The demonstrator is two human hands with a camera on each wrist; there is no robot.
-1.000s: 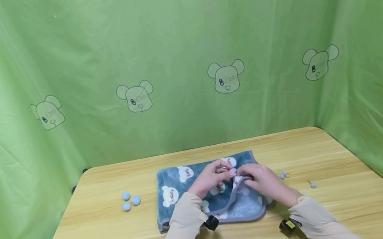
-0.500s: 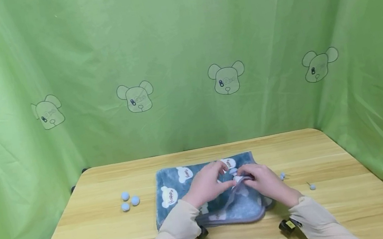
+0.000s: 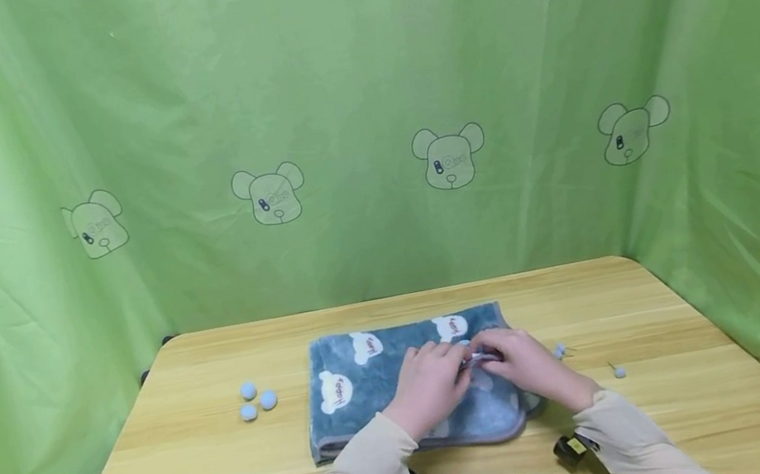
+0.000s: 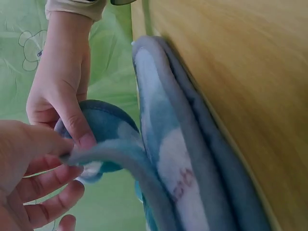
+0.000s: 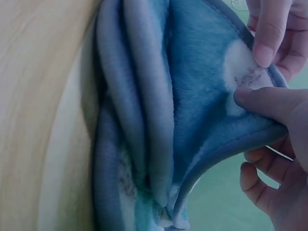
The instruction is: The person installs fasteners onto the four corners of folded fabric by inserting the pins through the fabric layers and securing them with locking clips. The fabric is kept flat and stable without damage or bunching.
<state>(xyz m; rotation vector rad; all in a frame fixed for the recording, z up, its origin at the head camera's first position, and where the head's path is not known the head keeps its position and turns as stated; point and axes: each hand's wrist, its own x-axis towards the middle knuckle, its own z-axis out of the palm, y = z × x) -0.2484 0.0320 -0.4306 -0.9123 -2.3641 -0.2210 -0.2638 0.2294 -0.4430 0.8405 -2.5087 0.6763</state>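
A folded teal blanket (image 3: 374,380) with white bear prints and a grey border lies on the table, its near right corner lifted. My left hand (image 3: 431,388) pinches the lifted corner between thumb and fingers. Facing it, my right hand (image 3: 525,359) pinches the same corner, and its thumb (image 5: 245,96) presses on the white print. Both hands almost meet there. A light blue round cap (image 3: 465,343) shows between the fingertips, mostly hidden by them; in the left wrist view, a pale blue round edge (image 4: 91,177) peeks out below the cloth.
Three light blue round pieces (image 3: 268,399) lie left of the blanket on the wooden table (image 3: 185,471). To the right are small blue-headed pins (image 3: 620,372) with thin needles. A green curtain (image 3: 367,247) with bear outlines surrounds the table.
My left hand drew back from the blue cap with fingers spread, then came in again and now pinches the blanket corner. My right hand has kept its grip on the corner.
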